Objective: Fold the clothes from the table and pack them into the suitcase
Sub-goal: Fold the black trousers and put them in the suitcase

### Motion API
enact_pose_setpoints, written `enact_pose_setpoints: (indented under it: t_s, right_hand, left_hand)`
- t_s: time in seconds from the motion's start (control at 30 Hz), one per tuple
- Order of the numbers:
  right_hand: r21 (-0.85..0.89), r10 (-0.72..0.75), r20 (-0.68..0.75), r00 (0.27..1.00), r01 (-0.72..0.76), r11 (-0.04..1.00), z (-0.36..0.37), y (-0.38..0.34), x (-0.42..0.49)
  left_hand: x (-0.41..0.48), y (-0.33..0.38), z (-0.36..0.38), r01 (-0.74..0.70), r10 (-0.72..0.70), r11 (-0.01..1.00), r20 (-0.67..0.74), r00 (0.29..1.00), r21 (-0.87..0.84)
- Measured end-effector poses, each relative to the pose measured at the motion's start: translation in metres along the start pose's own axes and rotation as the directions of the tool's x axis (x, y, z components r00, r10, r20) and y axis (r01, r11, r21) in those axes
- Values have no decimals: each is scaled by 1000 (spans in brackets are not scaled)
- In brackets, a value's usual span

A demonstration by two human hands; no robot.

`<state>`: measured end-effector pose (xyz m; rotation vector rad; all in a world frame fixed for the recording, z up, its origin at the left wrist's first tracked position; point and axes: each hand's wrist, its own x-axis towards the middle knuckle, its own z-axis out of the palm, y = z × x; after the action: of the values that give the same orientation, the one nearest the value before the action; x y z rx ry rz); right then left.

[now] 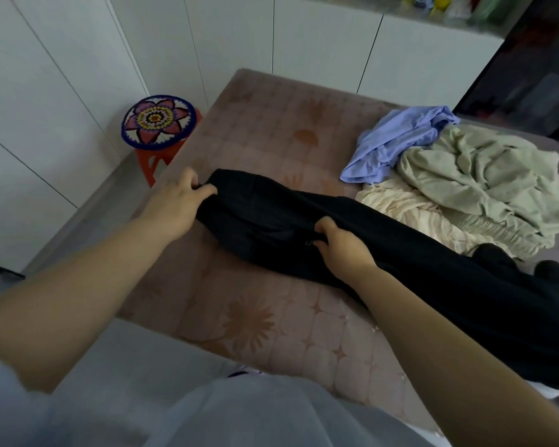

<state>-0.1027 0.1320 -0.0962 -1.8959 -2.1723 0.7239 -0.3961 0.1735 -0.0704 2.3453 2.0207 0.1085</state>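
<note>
I pinch the black garment (384,253) on the patterned table (271,333): my left hand (178,201) grips its far end, my right hand (342,246) its middle.

I see the long garment (271,221) lying across the table (265,327), a heap of 3 garments (481,179) behind it at right, a stool (158,122) left of the table.

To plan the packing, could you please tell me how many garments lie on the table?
4: a black garment across the middle; a lavender garment at the far right; a pale green garment beside it; a cream garment under them. More may be hidden.
</note>
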Motion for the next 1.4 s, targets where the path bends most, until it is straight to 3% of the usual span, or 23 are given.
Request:
enact_pose_setpoints:
  t_s: [0.07, 0.17, 0.23, 0.3, 0.33, 0.4, 0.47, 0.53, 0.63, 0.7, 0.8, 0.87, 0.93, 1.0, 1.03, 1.1, 1.13, 1.23, 1.33, 1.4]
  right_hand:
    - [71, 15, -193, 981, -2, 997, -12, -5, 2]
    - [137, -23, -469, 883, 99, 986, -23, -12, -1]
    - [108, -101, -538, 837, 187, 976, -18, -14, -5]
    - [58, -199, -432, 880, 247, 967, 1, -7, -9]
    - [28, -254, -303, 919, 275, 961, 15, -1, -11]
    - [-14, -308, -2, 952, 307, 951, 39, 11, -21]
    - [-10, -302, 134, 944, 306, 952, 54, 17, -32]
    - [-26, -277, 108, 955, 282, 959, 60, 16, -40]
    - [-182, -238, 149, 960, 263, 947, 67, 11, -44]
    - [-128, -246, 104, 964, 258, 958, 65, 10, -39]
    - [61, -129, -163, 978, 141, 988, 46, 6, -32]
    - [54, -179, -394, 902, 217, 975, 35, 5, -30]
    - [18, -284, -468, 837, 330, 944, 34, 5, -34]
    - [-53, -400, -335, 853, 407, 912, 41, 7, -42]
    - [-119, -436, -193, 879, 420, 899, 47, 12, -46]
    - [-246, -323, 175, 930, 359, 900, 61, 20, -61]
    - [-298, -227, 262, 938, 302, 906, 67, 27, -69]
    - [-367, -222, 112, 969, 248, 897, 73, 35, -86]
    - [-348, -266, 142, 954, 299, 888, 65, 37, -79]
    - [-288, -282, 132, 950, 309, 906, 54, 39, -72]
  left_hand:
    - [10, -8, -20, -15, 12, 999, -99, 995, -31]
    - [12, -27, -39, -118, 106, 993, -297, 949, -23]
    - [11, -41, -35, -141, 111, 986, -287, 951, -87]
    - [3, -51, -19, -90, 75, 985, -102, 992, -150]
    - [-7, -55, -8, -97, 101, 990, 30, 994, -99]
    - [-37, -63, 21, -245, 218, 964, 225, 950, 102]
    - [-67, -75, 45, -388, 311, 883, 289, 905, 263]
    - [-79, -87, 56, -425, 372, 861, 223, 901, 281]
    - [-75, -81, 51, -419, 367, 885, 250, 896, 202]
    - [-63, -74, 37, -346, 322, 930, 176, 930, 126]
    - [-38, -66, 16, -151, 146, 987, -79, 986, -63]
    - [-29, -58, 7, -128, 105, 988, -231, 967, -84]
    - [-28, -56, 11, -107, 82, 991, -262, 962, -82]
    - [-38, -66, 32, -123, 120, 992, -160, 980, -8]
    - [-48, -72, 45, -163, 166, 985, -56, 985, 52]
    - [-67, -84, 66, -253, 234, 952, 121, 965, 172]
    - [-72, -88, 72, -264, 237, 942, 150, 960, 206]
    - [-77, -86, 71, -310, 278, 923, 161, 947, 227]
    - [-76, -73, 70, -461, 418, 859, 216, 883, 223]
    - [-72, -66, 69, -485, 453, 844, 180, 873, 229]
